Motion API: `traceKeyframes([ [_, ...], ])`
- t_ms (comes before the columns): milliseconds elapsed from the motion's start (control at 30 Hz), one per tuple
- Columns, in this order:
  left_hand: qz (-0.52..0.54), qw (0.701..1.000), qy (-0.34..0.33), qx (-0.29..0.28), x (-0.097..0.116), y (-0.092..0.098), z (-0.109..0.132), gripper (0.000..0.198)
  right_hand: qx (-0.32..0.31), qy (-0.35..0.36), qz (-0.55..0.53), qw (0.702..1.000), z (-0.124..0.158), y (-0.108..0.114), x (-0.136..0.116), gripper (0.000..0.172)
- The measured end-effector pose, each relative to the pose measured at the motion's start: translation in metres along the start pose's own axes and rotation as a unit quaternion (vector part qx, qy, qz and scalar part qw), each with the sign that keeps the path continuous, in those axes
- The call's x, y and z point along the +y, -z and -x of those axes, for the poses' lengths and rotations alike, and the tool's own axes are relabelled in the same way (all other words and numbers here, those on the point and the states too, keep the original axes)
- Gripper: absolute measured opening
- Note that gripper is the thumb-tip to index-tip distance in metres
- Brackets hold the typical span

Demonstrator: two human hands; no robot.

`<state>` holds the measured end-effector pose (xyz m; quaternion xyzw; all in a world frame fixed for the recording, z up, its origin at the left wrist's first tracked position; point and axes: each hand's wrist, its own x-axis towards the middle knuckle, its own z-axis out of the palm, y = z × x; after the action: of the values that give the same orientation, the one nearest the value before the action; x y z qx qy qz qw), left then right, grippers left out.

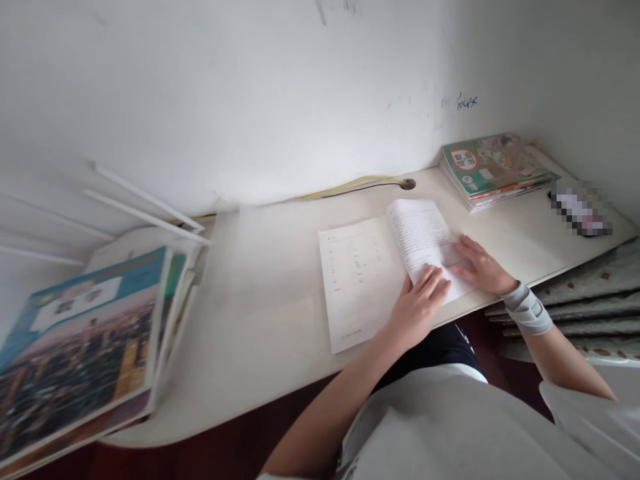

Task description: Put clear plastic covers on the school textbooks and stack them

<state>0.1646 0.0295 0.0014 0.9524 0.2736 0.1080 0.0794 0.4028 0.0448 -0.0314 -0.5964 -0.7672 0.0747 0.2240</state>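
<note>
A thin white booklet lies spread open at the front edge of the desk. Its right-hand page carries dense printed text and curves up from the desk. My left hand rests across the lower part of that page, fingers stretched out. On the page's right edge lies my right hand, fingers extended and slightly apart, with a grey band around its wrist. Neither hand is closed around anything. The left-hand page, with sparse print, lies flat and untouched.
A stack of books stands at the back right, beside a dark-edged, pixelated phone-like object. Larger books with a city photo cover lie at the left, near white rods. Yellow and black cables run along the wall to a desk hole.
</note>
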Motion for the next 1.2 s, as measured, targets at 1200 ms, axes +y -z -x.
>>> traceKeyframes([
  [1200,0.545,0.595,0.517,0.285,-0.1,0.057,0.11,0.055,-0.055,0.099,0.148,0.982,0.007,-0.027,-0.107,0.056],
])
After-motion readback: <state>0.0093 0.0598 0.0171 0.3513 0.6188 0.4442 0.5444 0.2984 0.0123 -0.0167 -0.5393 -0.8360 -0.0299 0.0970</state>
